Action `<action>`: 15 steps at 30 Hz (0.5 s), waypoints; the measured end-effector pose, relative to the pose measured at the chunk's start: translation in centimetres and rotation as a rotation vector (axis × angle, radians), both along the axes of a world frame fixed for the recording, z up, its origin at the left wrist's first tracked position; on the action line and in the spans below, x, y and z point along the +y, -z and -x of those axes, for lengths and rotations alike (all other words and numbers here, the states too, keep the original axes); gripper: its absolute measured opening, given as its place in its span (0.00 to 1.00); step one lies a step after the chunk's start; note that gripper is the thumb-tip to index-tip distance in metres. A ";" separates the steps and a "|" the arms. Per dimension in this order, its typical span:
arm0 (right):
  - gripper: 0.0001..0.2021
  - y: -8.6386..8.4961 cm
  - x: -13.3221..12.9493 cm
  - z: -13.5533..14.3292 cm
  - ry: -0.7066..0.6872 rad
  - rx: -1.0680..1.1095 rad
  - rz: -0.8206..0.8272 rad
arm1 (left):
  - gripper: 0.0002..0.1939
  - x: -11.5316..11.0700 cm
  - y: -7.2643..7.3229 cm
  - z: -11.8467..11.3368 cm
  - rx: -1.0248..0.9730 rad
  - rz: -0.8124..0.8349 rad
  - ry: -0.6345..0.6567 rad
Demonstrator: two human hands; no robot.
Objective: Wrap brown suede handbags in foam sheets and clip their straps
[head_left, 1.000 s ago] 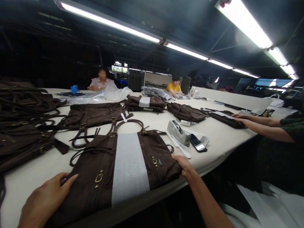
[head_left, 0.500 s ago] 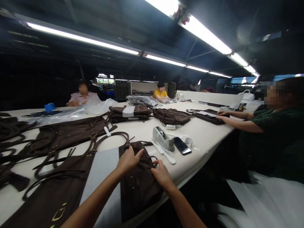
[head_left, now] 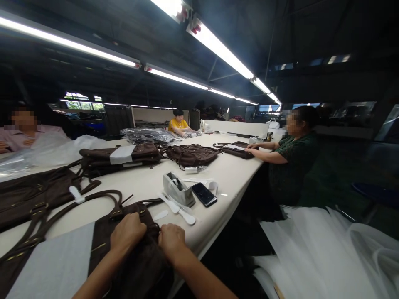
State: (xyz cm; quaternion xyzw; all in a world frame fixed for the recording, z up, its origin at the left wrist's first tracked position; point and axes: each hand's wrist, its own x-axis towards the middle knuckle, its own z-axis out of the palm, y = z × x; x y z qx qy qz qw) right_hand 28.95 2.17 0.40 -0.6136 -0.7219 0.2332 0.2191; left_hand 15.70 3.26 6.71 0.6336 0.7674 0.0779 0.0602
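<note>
A dark brown bag [head_left: 143,253] lies on the near table edge, with a white sheet [head_left: 59,261] wrapped across it and long handles looped at the back. My left hand [head_left: 129,232] is closed on the bag's upper part near a handle base. Just to its right, my right hand [head_left: 171,241] is closed at the bag's right edge. The fingertips of both are partly hidden. Beyond them stand a grey tape dispenser [head_left: 178,189] and white plastic strips [head_left: 177,209]. A black phone [head_left: 204,194] lies right of the dispenser.
More brown bags [head_left: 134,155] lie along the white table [head_left: 230,174]. Clear plastic [head_left: 75,145] is heaped at the left. A person in green [head_left: 296,145] handles a bag at the right; two others sit beyond. White sheets [head_left: 318,253] are piled at the lower right.
The view has turned right. My left hand has gone from a pointing, spread shape to closed on the bag, and both hands are nearer each other.
</note>
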 end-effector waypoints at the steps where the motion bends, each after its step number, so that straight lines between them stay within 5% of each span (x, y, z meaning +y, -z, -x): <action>1: 0.10 -0.3 0.2 0.6 -0.022 -0.046 0.016 | 0.13 0.0 -0.3 0.2 -0.003 0.014 -0.006; 8: 0.10 -0.2 2.1 2.3 -0.020 0.641 0.310 | 0.13 0.0 -2.1 2.0 -0.007 0.004 -0.009; 15: 0.18 -0.3 3.9 2.5 -0.083 0.836 0.537 | 0.19 -0.3 -2.7 3.3 -0.099 0.009 0.037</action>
